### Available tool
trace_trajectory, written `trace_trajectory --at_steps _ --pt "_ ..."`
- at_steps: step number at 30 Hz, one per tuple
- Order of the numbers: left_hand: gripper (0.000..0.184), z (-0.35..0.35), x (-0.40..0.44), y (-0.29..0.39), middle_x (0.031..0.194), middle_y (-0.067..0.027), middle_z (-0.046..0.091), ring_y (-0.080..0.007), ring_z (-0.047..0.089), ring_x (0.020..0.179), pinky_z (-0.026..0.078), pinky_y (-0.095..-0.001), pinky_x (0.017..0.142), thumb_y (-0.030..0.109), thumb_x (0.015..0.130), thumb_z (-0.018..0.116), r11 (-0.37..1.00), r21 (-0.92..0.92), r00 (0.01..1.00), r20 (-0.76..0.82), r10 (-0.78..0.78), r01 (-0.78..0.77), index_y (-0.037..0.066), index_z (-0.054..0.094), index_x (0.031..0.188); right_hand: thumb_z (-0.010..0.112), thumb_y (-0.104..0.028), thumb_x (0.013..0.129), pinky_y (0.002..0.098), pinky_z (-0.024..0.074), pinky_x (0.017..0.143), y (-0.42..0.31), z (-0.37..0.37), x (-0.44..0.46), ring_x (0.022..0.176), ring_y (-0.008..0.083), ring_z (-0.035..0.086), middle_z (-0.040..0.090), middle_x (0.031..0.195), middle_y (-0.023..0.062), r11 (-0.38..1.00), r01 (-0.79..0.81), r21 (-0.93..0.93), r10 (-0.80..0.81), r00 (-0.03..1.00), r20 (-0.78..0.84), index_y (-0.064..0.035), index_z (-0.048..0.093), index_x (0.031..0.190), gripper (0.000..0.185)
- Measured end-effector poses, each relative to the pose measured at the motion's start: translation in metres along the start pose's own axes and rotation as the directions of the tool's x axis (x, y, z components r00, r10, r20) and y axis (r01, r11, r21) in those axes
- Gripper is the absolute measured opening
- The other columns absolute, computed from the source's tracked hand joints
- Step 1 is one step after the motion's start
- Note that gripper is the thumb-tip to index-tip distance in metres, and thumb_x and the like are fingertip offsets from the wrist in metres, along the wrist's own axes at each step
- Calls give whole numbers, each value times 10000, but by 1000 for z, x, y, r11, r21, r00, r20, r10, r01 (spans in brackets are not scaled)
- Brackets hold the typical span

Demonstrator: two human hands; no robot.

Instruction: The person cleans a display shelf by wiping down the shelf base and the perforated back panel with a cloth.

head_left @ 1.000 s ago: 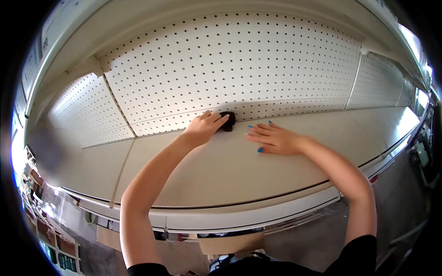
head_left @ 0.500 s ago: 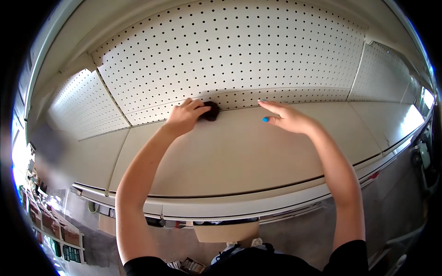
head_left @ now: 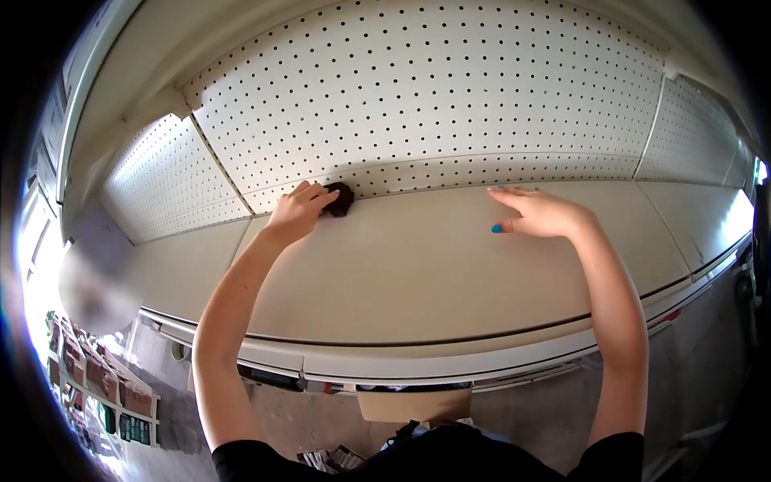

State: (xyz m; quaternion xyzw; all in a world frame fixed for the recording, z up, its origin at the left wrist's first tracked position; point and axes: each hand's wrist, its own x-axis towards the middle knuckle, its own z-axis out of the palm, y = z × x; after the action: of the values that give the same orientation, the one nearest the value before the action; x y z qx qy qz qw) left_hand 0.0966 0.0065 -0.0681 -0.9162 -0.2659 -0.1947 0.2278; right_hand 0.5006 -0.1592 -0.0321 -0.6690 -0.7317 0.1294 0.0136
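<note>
- A small, dark, lumpy wad (head_left: 343,200), maybe cloth or sponge, sits on a smooth, cream-coloured flat shelf (head_left: 434,273). It is at the back edge, nearer the back left corner of the middle panel than the right one.
- Right behind it stands a white board full of little round holes (head_left: 434,96). The wad looks as if it touches the board's bottom, but I can't be sure.
- The person's left hand (head_left: 297,213) has it. The fingers are bent and closed over its left side. I can't see well where the thumb is.
- The right hand (head_left: 550,215) holds nothing. Its fingers lie close together, and the thumb, with a blue nail, sticks out apart. It is near the back edge, toward the back right corner. I can't tell if it touches the shelf.
- I'd guess the wad is light, soft and squashy, and hard to break.
- The shelf looks slick, so the wad should slide easily.
- The best hold seems to be a whole-hand grip over the top, fingers flat, so knuckles don't bump the board.
</note>
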Motion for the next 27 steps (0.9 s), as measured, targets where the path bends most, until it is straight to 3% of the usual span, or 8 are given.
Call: trace_trajectory --at_steps 2,7,11,13,15,18,21,27 --pt "424 -2 9 6 972 -14 630 -194 586 924 547 -322 649 -22 738 617 999 10 999 9 31 -31 141 652 1128 495 -360 946 390 340 1080 0 -5 -1 1341 290 348 288 1500 100 999 -23 37 22 999 32 -206 263 1466 590" --pt "473 10 54 42 1006 15 614 -169 569 940 539 -301 574 -21 734 614 986 25 986 13 165 -165 151 627 1174 432 -176 957 394 405 1024 7 -2 1 1256 313 452 405 1434 103 1000 -23 10 23 998 63 -200 299 1449 510" --pt "515 28 110 92 1010 34 594 -149 555 950 511 -283 530 -36 715 615 973 -10 972 -35 231 -232 151 607 1194 434 -160 955 394 399 1034 11 -1 2 1264 311 442 397 1440 90 998 -35 45 32 997 69 -202 310 1443 505" --pt "458 38 137 116 986 1 576 -187 535 916 511 -291 550 -22 717 606 960 -69 961 -86 264 -270 110 608 1156 428 -136 953 392 394 1039 12 0 1 1265 310 438 392 1443 87 998 -49 50 46 997 70 -203 323 1437 500" --pt "442 43 156 136 989 3 576 -188 532 930 513 -293 557 -17 727 601 957 -53 954 -102 281 -287 108 608 1151 431 -114 945 386 393 1041 20 8 2 1263 307 440 396 1441 80 1000 17 -3 -17 1000 10 -204 338 1430 502" --pt "430 41 167 146 995 6 577 -189 529 945 514 -294 554 -8 740 597 960 -62 962 -43 269 -272 124 613 1149 438 -86 932 376 397 1037 27 17 7 1255 296 450 409 1435 63 998 63 -4 -63 997 -39 -203 373 1412 498" --pt "373 42 157 138 981 35 586 -153 550 926 521 -284 546 -2 751 629 961 -68 959 -114 261 -270 148 659 1091 444 -71 923 367 404 1028 32 13 5 1241 279 465 426 1424 46 994 77 75 -75 997 -23 -198 406 1394 489" --pt "359 22 116 103 1033 30 577 -193 536 983 534 -333 683 47 787 616 981 -151 993 -24 118 -120 188 653 1115 444 -56 915 363 423 1005 33 8 4 1210 264 494 460 1396 36 992 69 104 -66 997 -33 -189 435 1374 478"
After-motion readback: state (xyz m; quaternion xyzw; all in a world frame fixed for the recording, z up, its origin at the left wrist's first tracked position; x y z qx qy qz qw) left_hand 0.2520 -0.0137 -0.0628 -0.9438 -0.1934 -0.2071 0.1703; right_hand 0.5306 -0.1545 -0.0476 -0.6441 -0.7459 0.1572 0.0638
